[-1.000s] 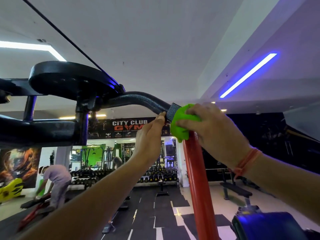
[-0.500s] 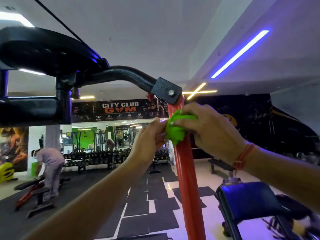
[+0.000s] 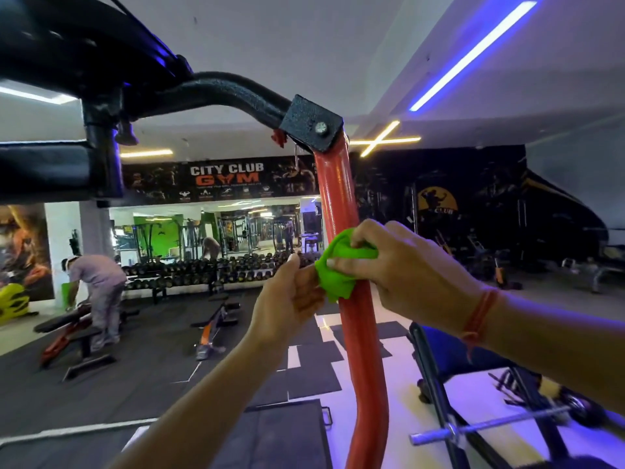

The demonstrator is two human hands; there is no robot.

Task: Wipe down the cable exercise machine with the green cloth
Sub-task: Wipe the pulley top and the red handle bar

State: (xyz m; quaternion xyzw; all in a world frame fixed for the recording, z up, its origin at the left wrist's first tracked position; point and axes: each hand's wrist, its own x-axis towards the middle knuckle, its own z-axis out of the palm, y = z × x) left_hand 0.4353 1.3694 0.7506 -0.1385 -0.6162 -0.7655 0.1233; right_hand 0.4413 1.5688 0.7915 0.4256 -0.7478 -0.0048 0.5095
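We see the green cloth [image 3: 341, 265] bunched and wrapped around the red upright tube [image 3: 338, 204] of the cable exercise machine, about in the middle of the visible tube. Our right hand [image 3: 402, 269] holds the cloth against the tube, its grip clamped on it with the fingers curled over the top and front. Our left hand [image 3: 291, 296] comes from below on the left side, and its thumb and fingers pinch the left edge of the same cloth. A red thread band [image 3: 480, 316] goes around the right wrist.

Above the hands, the red tube meets a black bracket [image 3: 311, 123] with one bolt, and from there a black curved arm [image 3: 220, 89] goes to the left, to the dark frame of the machine. Just beside the tube on the right stands a blue padded seat [image 3: 449, 353], and a metal bar [image 3: 487, 424] lies lower right. Far behind, a person [image 3: 94, 282] bends over a bench, near the dumbbell rack [image 3: 203, 269], under the "CITY CLUB GYM" banner [image 3: 226, 179].
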